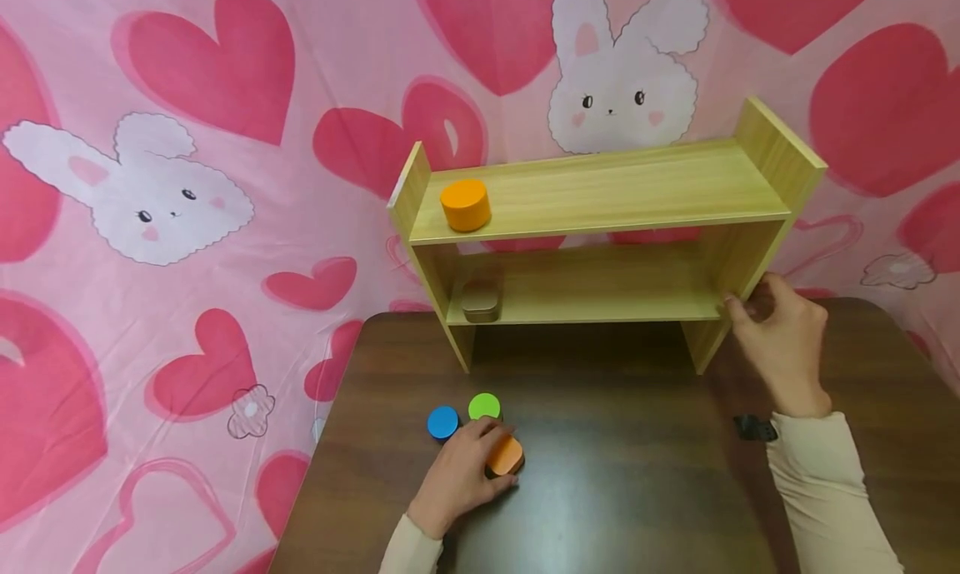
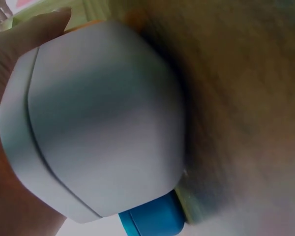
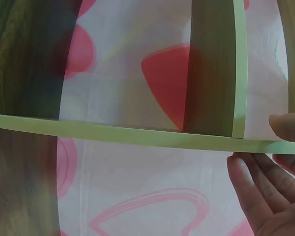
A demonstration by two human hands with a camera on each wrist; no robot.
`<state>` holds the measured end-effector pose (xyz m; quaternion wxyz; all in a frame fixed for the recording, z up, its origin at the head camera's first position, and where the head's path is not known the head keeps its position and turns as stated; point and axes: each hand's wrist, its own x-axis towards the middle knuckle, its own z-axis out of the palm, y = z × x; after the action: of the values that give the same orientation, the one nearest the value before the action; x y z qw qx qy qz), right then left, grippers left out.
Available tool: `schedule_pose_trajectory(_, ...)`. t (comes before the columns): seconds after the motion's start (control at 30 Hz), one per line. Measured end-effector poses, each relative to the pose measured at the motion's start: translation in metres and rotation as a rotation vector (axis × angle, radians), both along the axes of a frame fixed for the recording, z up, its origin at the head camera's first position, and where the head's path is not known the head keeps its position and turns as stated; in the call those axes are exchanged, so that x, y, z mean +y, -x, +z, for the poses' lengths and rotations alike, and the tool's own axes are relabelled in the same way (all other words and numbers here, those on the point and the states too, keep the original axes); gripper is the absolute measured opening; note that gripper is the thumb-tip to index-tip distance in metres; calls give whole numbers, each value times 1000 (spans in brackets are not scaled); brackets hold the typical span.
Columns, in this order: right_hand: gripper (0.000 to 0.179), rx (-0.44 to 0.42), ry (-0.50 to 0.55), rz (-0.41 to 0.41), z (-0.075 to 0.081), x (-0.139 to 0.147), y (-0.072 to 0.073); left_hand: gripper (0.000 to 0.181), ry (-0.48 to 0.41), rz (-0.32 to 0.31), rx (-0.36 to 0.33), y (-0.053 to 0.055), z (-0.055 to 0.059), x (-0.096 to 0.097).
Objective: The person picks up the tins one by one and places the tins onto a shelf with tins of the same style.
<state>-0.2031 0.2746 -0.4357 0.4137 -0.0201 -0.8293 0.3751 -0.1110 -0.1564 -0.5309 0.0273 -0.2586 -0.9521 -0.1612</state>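
My left hand (image 1: 459, 474) grips a small orange-topped tin (image 1: 506, 456) with rounded corners on the table. In the left wrist view this tin (image 2: 103, 118) looks greyish, with a lid seam; the thumb or finger lies along its edge. Just beyond the hand stand a green round tin (image 1: 484, 406) and a blue round tin (image 1: 442, 422). My right hand (image 1: 783, 341) pinches the right side panel of a wooden shelf (image 1: 615, 192). In the right wrist view, the panel edge (image 3: 137, 137) passes between thumb and fingers (image 3: 250, 189).
An orange round tin (image 1: 466, 206) sits at the left of the upper shelf. A brownish rounded tin (image 1: 480, 302) rests at the left of the lower shelf. The shelf stands at the back of the dark wooden table (image 1: 600, 474), before a pink heart-patterned cloth (image 1: 337, 24).
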Motion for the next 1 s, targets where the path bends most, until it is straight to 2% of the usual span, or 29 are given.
schedule_pose_trajectory(0.27, 24, -26, 94, 57, -2, 6, 1, 64, -3, 19, -17, 0, -1, 0)
schedule_pose_trajectory(0.53, 28, -101, 203, 92, -4, 9, 0, 65, 4, 33, -37, 0, 1, 1)
schedule_pose_trajectory(1.0, 28, -86, 326, 118, -11, 8, 4, 66, -42, 57, -52, -3, -1, 2)
